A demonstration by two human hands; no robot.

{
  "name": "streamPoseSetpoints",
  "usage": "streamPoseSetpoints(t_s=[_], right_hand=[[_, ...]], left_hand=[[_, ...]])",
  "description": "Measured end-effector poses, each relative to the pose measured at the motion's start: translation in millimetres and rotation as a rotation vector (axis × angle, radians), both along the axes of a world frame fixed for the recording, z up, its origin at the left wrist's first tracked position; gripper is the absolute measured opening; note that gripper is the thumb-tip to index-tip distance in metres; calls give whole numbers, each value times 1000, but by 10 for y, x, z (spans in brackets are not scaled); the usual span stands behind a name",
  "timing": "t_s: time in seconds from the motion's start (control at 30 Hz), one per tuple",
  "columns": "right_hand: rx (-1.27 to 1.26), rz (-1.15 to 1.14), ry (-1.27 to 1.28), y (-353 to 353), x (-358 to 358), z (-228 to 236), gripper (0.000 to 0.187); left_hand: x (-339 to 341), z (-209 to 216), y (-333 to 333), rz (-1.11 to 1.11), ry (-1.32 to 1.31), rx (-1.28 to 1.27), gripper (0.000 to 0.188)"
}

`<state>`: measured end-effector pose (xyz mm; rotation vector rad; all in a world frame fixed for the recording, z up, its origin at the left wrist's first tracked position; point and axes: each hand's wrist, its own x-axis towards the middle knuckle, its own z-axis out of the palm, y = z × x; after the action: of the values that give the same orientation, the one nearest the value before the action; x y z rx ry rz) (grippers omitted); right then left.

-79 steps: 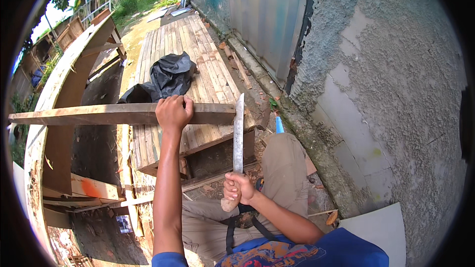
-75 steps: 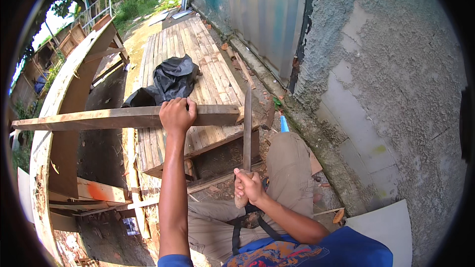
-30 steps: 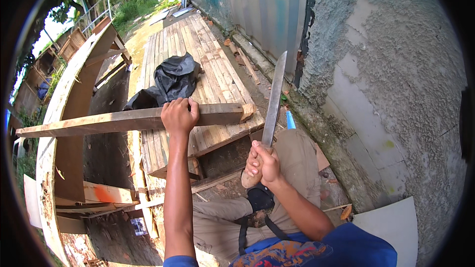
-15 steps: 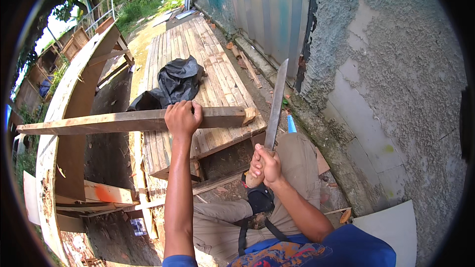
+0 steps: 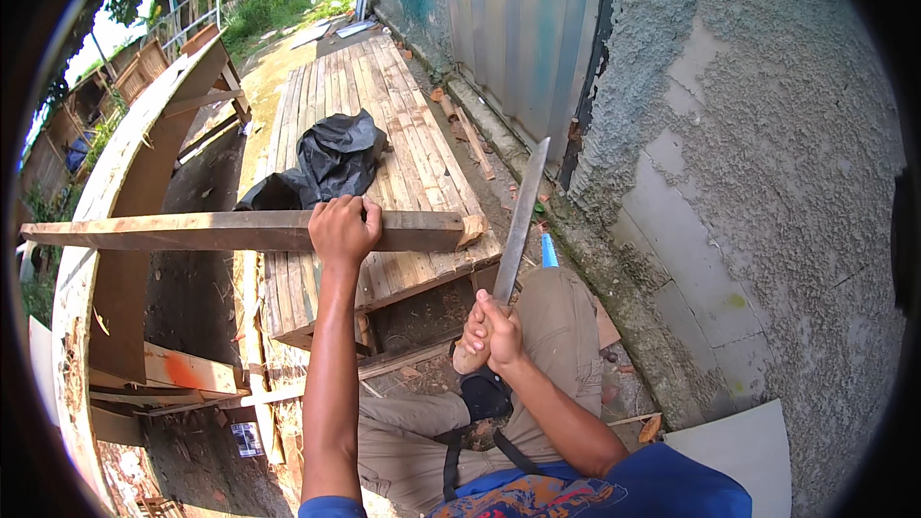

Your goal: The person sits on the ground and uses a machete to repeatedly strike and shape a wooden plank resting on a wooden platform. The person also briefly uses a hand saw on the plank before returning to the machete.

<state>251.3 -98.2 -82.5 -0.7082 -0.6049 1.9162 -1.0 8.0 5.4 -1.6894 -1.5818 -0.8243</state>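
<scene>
My left hand (image 5: 343, 228) is closed over a long squared wooden beam (image 5: 211, 232), near its right end. The beam lies crosswise, and that right end is cut to a rough pale point. In my right hand (image 5: 491, 334) is a machete (image 5: 524, 221), gripped by its wooden handle with the blade slanting up and to the right. The blade stands apart from the beam, right of its cut end. Under the beam is a low bamboo-slat bench (image 5: 422, 149), on which a crumpled black plastic bag (image 5: 338, 158) lies just beyond my left hand.
A rough grey wall (image 5: 767, 182) and a corrugated metal panel (image 5: 504, 38) run along the right. To the left stands a long curved plywood piece (image 5: 125, 192) under the beam. A blue-bladed tool (image 5: 549, 250) rests beside my knee. Wood scraps (image 5: 472, 142) lie along the wall's foot.
The whole view has shifted slightly, so things sit a little further left. The machete blade tilts slightly more to the right. Both grips are the same.
</scene>
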Motion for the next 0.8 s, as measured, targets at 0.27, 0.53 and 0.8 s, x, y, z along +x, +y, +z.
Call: streamPoseSetpoints(t_s=[0.27, 0.53, 0.8], right_hand=[[-88, -109, -21, -14, -278, -258, 30], [103, -81, -12, -63, 86, 50, 33], [-211, 131, -4, -82, -205, -549, 35]], left_hand=[[81, -60, 55, -47, -29, 23, 28], [-19, -42, 16, 0, -23, -8, 29], [56, -77, 40, -48, -34, 11, 28]])
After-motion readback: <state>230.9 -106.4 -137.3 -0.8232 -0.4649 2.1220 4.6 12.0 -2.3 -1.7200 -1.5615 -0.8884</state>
